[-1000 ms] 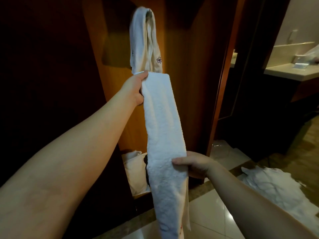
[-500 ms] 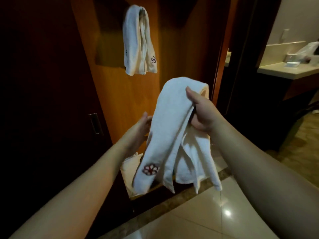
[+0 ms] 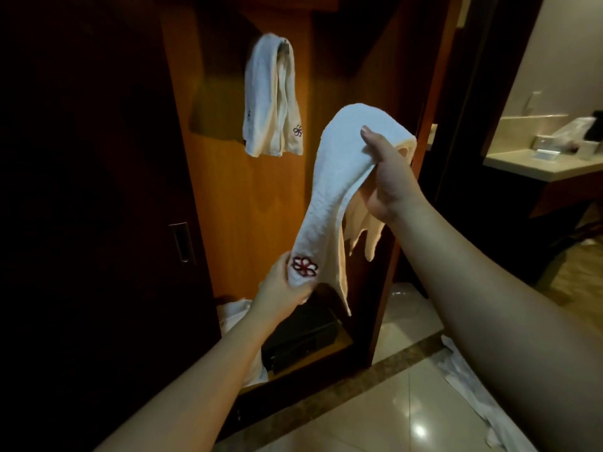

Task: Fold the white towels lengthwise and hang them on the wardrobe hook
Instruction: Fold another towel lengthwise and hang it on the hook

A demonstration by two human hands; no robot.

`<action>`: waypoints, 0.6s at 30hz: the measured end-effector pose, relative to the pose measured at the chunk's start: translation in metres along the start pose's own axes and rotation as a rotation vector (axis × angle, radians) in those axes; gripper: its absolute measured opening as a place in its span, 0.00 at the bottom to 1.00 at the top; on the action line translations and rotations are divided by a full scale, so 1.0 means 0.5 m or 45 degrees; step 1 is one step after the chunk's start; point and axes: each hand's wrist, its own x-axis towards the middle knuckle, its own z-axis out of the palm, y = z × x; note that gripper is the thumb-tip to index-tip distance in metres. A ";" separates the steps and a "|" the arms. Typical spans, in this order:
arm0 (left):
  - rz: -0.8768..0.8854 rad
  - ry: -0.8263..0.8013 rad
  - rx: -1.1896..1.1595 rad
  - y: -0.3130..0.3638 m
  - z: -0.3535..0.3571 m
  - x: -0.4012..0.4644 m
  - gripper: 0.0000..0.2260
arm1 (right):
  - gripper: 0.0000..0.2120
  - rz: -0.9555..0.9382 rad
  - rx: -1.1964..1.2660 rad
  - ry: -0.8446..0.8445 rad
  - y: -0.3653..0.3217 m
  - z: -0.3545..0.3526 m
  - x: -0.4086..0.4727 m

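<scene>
The person holds a folded white towel [image 3: 329,190] in front of the open wardrobe [image 3: 228,207]. The right hand [image 3: 388,181] grips the upper fold, with the thumb on top and the fingers curled under the cloth. The left hand [image 3: 284,285] pinches the lower end, just beside a red embroidered flower [image 3: 304,265]. The towel runs slanted between the two hands, and loose ends hang below the right hand. Farther back, on the left, another white towel [image 3: 272,96] hangs on the wardrobe hook [image 3: 284,44]. More white cloth [image 3: 463,376] lies on the tiled floor [image 3: 375,419] at the right.
</scene>
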 end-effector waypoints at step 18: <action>0.330 0.808 -0.779 0.010 -0.160 -0.074 0.09 | 0.11 0.074 0.385 0.304 0.060 -0.058 0.041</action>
